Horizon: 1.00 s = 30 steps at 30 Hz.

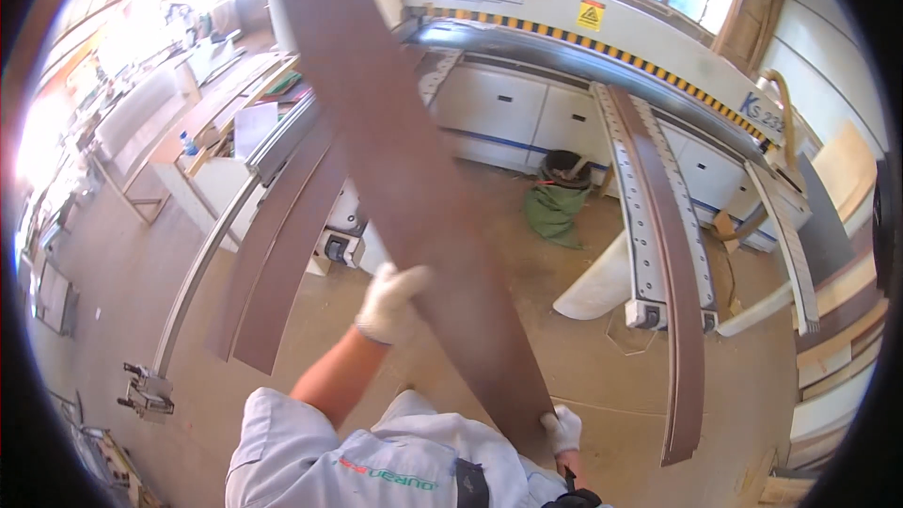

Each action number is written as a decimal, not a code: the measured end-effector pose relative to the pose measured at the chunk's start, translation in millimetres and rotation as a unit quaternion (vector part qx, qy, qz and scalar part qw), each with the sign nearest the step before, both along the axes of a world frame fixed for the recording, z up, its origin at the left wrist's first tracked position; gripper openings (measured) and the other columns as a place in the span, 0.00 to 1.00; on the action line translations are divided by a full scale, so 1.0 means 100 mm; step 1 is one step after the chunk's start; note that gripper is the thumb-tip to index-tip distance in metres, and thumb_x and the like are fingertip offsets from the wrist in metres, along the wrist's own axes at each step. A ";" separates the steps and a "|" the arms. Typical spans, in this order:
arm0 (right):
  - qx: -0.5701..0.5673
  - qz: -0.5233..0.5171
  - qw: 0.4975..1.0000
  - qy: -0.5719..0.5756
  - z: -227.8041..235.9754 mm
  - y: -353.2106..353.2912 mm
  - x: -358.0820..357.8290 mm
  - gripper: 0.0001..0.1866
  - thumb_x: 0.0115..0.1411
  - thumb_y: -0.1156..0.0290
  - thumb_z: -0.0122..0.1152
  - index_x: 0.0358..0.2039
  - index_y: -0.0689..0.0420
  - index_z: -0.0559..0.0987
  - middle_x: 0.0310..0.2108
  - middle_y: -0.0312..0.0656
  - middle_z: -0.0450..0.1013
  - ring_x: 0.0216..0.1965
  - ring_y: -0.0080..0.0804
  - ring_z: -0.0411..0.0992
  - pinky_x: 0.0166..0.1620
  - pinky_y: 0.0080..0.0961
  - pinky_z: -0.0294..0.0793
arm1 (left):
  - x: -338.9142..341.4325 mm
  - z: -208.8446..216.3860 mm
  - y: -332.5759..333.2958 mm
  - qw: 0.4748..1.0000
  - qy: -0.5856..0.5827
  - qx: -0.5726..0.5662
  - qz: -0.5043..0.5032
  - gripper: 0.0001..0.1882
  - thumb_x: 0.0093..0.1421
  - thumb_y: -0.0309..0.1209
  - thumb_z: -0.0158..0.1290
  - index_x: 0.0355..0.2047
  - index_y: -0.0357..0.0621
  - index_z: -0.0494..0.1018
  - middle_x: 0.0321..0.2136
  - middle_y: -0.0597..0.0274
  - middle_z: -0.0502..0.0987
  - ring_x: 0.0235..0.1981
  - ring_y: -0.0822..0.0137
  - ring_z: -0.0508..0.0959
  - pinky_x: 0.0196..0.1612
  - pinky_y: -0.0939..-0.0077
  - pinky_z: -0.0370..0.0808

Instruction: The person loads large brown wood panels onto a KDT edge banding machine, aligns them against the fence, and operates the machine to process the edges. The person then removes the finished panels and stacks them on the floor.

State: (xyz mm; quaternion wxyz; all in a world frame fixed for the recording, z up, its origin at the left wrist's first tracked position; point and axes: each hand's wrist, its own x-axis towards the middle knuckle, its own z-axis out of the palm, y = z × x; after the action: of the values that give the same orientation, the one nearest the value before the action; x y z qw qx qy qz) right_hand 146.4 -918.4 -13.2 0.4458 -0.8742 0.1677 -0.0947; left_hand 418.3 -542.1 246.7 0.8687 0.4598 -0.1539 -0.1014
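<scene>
Brown board [414,169], gloved fingers [412,278] clasping edges

Gap [585,362] beside held board [395,141], sack [555,210] beyond

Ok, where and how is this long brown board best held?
Grip the long brown board by opposite long edges, coming from both sides: left hand partway along, right hand near the close end. It is flat, narrow and so long its far end leaves the picture, so spread grips should steady it better.
</scene>
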 end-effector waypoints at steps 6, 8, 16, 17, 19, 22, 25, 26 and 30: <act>-0.208 0.310 0.911 -0.172 -0.25 0.15 2.83 0.11 0.57 0.62 0.69 0.22 0.51 0.79 0.23 0.47 0.77 0.27 0.54 0.77 0.31 0.48 0.77 | -0.16 0.47 2.85 0.903 -0.127 -0.123 0.392 0.28 0.75 0.43 0.54 0.68 0.39 0.70 0.65 0.53 0.76 0.64 0.55 0.76 0.68 0.53 0.73; 0.029 0.302 0.953 -0.006 0.49 0.55 3.65 0.17 0.52 0.54 0.76 0.21 0.54 0.83 0.20 0.47 0.78 0.24 0.46 0.77 0.31 0.41 0.77 | -0.71 1.04 3.05 0.811 -0.093 -0.094 0.570 0.26 0.75 0.43 0.54 0.63 0.34 0.74 0.60 0.49 0.80 0.59 0.53 0.80 0.65 0.55 0.77; -0.241 0.303 0.852 -0.351 1.99 1.43 6.58 0.27 0.53 0.44 0.73 0.15 0.53 0.76 0.24 0.47 0.75 0.32 0.53 0.75 0.42 0.50 0.71 | -1.44 -0.43 2.16 0.575 0.035 -0.063 0.815 0.28 0.73 0.41 0.55 0.67 0.37 0.72 0.60 0.54 0.78 0.61 0.57 0.77 0.67 0.59 0.73; -0.242 0.304 0.841 -0.376 1.99 1.51 6.88 0.25 0.58 0.43 0.73 0.22 0.54 0.82 0.32 0.49 0.80 0.41 0.53 0.78 0.50 0.49 0.73 | -1.43 -0.61 1.98 0.585 0.080 -0.086 0.802 0.29 0.73 0.41 0.54 0.68 0.36 0.71 0.62 0.53 0.76 0.61 0.55 0.76 0.68 0.58 0.72; -0.303 0.271 0.860 -0.309 1.91 1.82 7.34 0.32 0.65 0.37 0.68 0.49 0.55 0.83 0.57 0.55 0.78 0.61 0.55 0.73 0.67 0.49 0.66 | -1.19 -0.68 1.46 0.596 0.128 -0.150 0.779 0.29 0.72 0.41 0.54 0.68 0.37 0.71 0.62 0.53 0.77 0.62 0.54 0.76 0.68 0.57 0.72; -0.341 0.322 0.851 -0.237 1.89 2.41 7.60 0.42 0.66 0.33 0.64 0.65 0.56 0.78 0.69 0.58 0.70 0.71 0.56 0.65 0.74 0.49 0.59 | -0.95 -1.04 0.97 0.630 0.164 -0.214 0.728 0.28 0.73 0.41 0.54 0.66 0.37 0.72 0.63 0.54 0.77 0.63 0.54 0.77 0.69 0.55 0.72; -0.375 0.380 0.830 -0.159 1.94 2.89 7.78 0.48 0.66 0.29 0.60 0.70 0.57 0.74 0.74 0.56 0.65 0.76 0.54 0.59 0.77 0.48 0.54 | -0.64 -1.44 0.67 0.678 0.185 -0.219 0.677 0.27 0.73 0.42 0.55 0.66 0.38 0.73 0.64 0.55 0.77 0.64 0.54 0.76 0.69 0.53 0.71; -0.384 0.392 0.823 -0.149 1.94 2.96 7.89 0.49 0.65 0.28 0.59 0.71 0.58 0.74 0.74 0.56 0.65 0.76 0.54 0.59 0.78 0.48 0.52 | -0.44 -1.55 0.62 0.676 0.200 -0.244 0.666 0.27 0.73 0.42 0.55 0.65 0.38 0.73 0.63 0.55 0.78 0.64 0.54 0.76 0.69 0.52 0.71; -0.382 0.367 0.843 -0.096 1.50 3.13 8.47 0.52 0.65 0.26 0.58 0.73 0.57 0.71 0.78 0.57 0.58 0.79 0.57 0.52 0.79 0.57 0.46 | 0.71 -1.36 0.37 0.684 0.259 -0.348 0.587 0.26 0.74 0.43 0.55 0.63 0.37 0.74 0.61 0.53 0.80 0.63 0.51 0.77 0.68 0.48 0.73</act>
State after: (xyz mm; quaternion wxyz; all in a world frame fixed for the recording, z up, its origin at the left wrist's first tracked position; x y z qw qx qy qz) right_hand 993.3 -605.0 136.8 0.0928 -0.9596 -0.2579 -0.0640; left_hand 489.1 -505.4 111.1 0.8534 0.0761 0.3539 0.3750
